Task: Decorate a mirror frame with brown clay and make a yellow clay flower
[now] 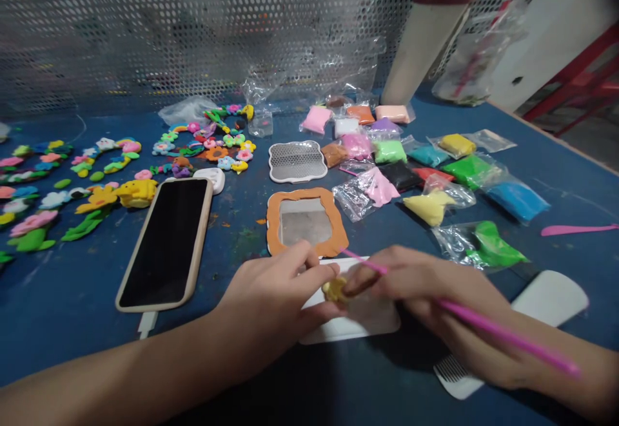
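Observation:
My left hand steadies a small round piece of yellow clay between its thumb and fingers. My right hand has a thin pink modelling tool lying across it, while its fingertips touch the clay's right side. Beneath the clay lies a white flat plate, partly covered by both hands. Just beyond the plate is a mirror whose border is coated in orange clay. Under my right forearm, a white comb is partly hidden.
A phone on a cable lies left. Colourful clay ornaments spread across the far left. Behind the orange-bordered mirror is a plain white-edged mirror. Several clay packets fill the right, before a tall tumbler. Another pink tool lies far right.

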Tool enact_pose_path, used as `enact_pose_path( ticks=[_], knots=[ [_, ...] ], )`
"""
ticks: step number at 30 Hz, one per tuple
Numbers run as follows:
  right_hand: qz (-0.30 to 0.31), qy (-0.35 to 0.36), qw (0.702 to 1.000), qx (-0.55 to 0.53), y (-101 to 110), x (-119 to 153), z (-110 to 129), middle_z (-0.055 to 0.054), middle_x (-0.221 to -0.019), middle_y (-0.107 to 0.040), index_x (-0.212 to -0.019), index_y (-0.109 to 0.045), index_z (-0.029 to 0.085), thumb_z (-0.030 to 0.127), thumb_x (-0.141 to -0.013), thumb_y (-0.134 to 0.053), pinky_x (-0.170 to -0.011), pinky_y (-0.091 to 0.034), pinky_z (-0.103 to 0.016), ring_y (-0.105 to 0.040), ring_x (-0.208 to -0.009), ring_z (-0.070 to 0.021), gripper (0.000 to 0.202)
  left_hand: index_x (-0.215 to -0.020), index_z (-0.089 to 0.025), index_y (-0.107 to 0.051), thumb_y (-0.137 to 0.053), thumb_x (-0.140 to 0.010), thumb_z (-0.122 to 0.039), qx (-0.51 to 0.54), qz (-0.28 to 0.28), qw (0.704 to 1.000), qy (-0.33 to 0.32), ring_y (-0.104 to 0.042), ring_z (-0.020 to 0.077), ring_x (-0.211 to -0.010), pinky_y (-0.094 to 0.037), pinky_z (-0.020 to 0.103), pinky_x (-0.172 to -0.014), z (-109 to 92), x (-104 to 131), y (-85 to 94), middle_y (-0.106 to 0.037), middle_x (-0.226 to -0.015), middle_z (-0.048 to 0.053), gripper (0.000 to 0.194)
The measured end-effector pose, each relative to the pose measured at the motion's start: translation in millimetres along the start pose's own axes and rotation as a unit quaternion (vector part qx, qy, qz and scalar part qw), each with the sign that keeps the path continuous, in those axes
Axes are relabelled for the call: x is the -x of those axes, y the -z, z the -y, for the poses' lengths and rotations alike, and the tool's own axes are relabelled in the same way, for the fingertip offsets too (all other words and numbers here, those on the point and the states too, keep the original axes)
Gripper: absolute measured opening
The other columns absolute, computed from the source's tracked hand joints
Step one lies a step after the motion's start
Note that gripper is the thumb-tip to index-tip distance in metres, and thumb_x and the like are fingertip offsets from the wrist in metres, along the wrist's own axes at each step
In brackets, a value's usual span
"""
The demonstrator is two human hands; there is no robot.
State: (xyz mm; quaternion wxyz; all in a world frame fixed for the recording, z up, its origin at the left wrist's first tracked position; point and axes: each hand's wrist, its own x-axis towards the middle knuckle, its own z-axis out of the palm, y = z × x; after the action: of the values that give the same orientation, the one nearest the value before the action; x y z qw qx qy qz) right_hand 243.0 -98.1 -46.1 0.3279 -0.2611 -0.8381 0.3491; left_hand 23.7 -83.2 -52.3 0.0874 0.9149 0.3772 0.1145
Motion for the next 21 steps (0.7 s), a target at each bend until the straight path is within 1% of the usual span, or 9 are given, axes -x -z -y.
enact_pose_path(
  ticks=[2, 4, 7, 9, 12, 14, 16, 18, 21],
  knots=[
    [-0.114, -0.053, 0.992, -0.001, -0.7, -0.9, 1.1, -0.003, -0.097, -0.063, -0.103, -0.054, 0.026, 0.022, -0.095, -0.035, -0.078, -0.047, -0.027, -0.059, -0.092, -0.0150, 0.021, -0.108, -0.025, -0.059, -0.057, -0.081, -0.047, 0.005, 0.003, 1.000, -0.007, -0.063, 0.0144, -0.068, -0.042, 0.023, -0.050, 0.6, -0.1, 1.6, -0.062, -0.086, -0.001, 0.035],
    [-0.194, -0.107, 0.975, 0.017, -0.7, -2.6, 1.2, 0.000, -0.089, -0.062, -0.101, -0.057, 0.027, 0.021, -0.095, -0.038, -0.076, -0.046, -0.026, -0.059, -0.086, -0.0138, 0.021, -0.110, -0.023, -0.057, -0.053, -0.082, -0.052, 0.012, 0.007, 1.000, -0.005, -0.064, 0.0155, -0.070, -0.044, 0.024, -0.053, 1.4, -0.2, 2.9, -0.063, -0.088, 0.000, 0.040],
    [-0.247, -0.154, 0.956, 0.050, 2.2, -5.6, -0.1, 0.000, -0.082, -0.060, -0.096, -0.061, 0.026, 0.024, -0.094, -0.041, -0.070, -0.043, -0.026, -0.055, -0.077, -0.0135, 0.020, -0.107, -0.022, -0.055, -0.052, -0.082, -0.054, 0.038, -0.014, 0.999, 0.004, -0.063, 0.0148, -0.068, -0.043, 0.024, -0.052, 2.1, 1.1, 3.5, -0.063, -0.084, -0.001, 0.041],
    [-0.264, -0.159, 0.947, 0.090, 6.5, -7.4, -0.8, 0.000, -0.076, -0.057, -0.081, -0.060, 0.023, 0.028, -0.094, -0.041, -0.066, -0.040, -0.027, -0.052, -0.071, -0.0140, 0.023, -0.098, -0.021, -0.055, -0.054, -0.081, -0.052, 0.059, -0.047, 0.997, 0.016, -0.059, 0.0121, -0.059, -0.038, 0.022, -0.046, 2.0, 2.5, 3.8, -0.060, -0.076, -0.003, 0.036],
    [-0.215, -0.194, 0.941, 0.176, 14.5, -9.9, -0.7, 0.002, -0.057, -0.045, -0.060, -0.045, 0.020, 0.033, -0.093, -0.039, -0.053, -0.032, -0.028, -0.043, -0.055, -0.0129, 0.037, -0.080, -0.020, -0.052, -0.055, -0.084, -0.038, 0.061, -0.087, 0.994, 0.035, -0.051, 0.0086, -0.051, -0.032, 0.021, -0.042, 1.6, 3.7, 6.0, -0.056, -0.069, -0.005, 0.018],
    [-0.144, -0.213, 0.939, 0.228, 18.5, -11.6, -0.2, 0.003, -0.052, -0.039, -0.055, -0.036, 0.020, 0.033, -0.093, -0.039, -0.049, -0.027, -0.027, -0.036, -0.048, -0.0118, 0.039, -0.076, -0.020, -0.051, -0.052, -0.086, -0.025, 0.058, -0.113, 0.990, 0.063, -0.052, 0.0085, -0.054, -0.034, 0.020, -0.045, 2.3, 3.1, 9.2, -0.056, -0.070, -0.005, 0.012],
    [-0.098, -0.205, 0.938, 0.262, 20.8, -13.0, 0.1, 0.003, -0.051, -0.037, -0.054, -0.031, 0.020, 0.031, -0.092, -0.040, -0.048, -0.026, -0.027, -0.035, -0.047, -0.0111, 0.040, -0.075, -0.020, -0.052, -0.053, -0.085, -0.019, 0.074, -0.134, 0.983, 0.097, -0.054, 0.0090, -0.060, -0.038, 0.020, -0.051, 4.1, 1.8, 13.7, -0.057, -0.072, -0.004, 0.010],
    [-0.075, -0.186, 0.934, 0.297, 22.3, -13.4, -0.2, 0.002, -0.051, -0.036, -0.054, -0.028, 0.020, 0.030, -0.092, -0.038, -0.050, -0.026, -0.027, -0.035, -0.048, -0.0112, 0.041, -0.076, -0.020, -0.054, -0.055, -0.084, -0.017, 0.102, -0.131, 0.980, 0.108, -0.056, 0.0095, -0.066, -0.040, 0.020, -0.057, 6.7, 0.6, 18.4, -0.059, -0.074, -0.004, 0.009],
    [-0.014, -0.171, 0.915, 0.366, 25.3, -11.8, -2.2, 0.000, -0.051, -0.042, -0.053, -0.034, 0.019, 0.031, -0.091, -0.038, -0.053, -0.026, -0.029, -0.038, -0.051, -0.0129, 0.040, -0.078, -0.021, -0.058, -0.052, -0.087, -0.018, 0.125, -0.100, 0.983, 0.086, -0.059, 0.0094, -0.073, -0.041, 0.020, -0.065, 9.7, -0.2, 23.2, -0.062, -0.078, -0.005, 0.011]
  ],
)
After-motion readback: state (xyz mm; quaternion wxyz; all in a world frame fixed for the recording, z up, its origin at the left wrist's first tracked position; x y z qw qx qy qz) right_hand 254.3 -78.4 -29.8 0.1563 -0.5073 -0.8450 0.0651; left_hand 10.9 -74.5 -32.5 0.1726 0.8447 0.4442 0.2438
